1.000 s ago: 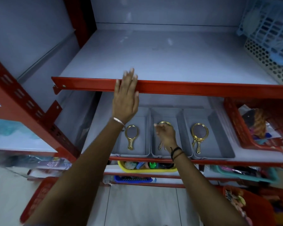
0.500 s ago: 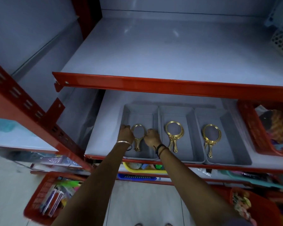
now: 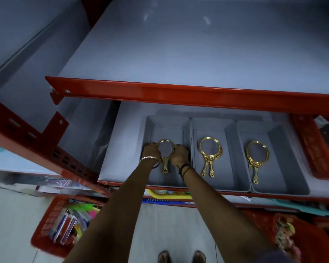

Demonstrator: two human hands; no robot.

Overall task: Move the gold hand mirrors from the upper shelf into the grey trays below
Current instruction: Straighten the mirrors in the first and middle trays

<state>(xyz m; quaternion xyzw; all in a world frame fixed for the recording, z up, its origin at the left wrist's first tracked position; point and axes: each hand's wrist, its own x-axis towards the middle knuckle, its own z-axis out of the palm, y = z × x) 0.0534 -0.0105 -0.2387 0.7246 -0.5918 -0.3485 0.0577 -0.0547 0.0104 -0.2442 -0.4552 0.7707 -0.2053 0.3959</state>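
Three grey trays sit side by side on the lower shelf: a left tray [image 3: 150,124], a middle tray [image 3: 230,130] and a right tray [image 3: 279,133]. In the left tray lies one gold hand mirror [image 3: 165,154]. My left hand [image 3: 150,151] grips its frame on the left side and my right hand [image 3: 179,155] grips it on the right. The middle tray holds stacked gold mirrors [image 3: 209,155]. More gold mirrors [image 3: 256,158] lie in the right tray. The upper shelf [image 3: 198,54] shows a bare grey surface.
A red beam [image 3: 179,93] fronts the upper shelf just above the trays. A red basket [image 3: 315,149] stands right of the trays. Below are a yellow tray [image 3: 169,195] and two red baskets of goods, one at the left [image 3: 51,228] and one at the right [image 3: 292,236].
My left hand dropped from the red beam into the left tray. My right hand left the middle tray. Both now hold the left tray's mirror. The view tilted down.
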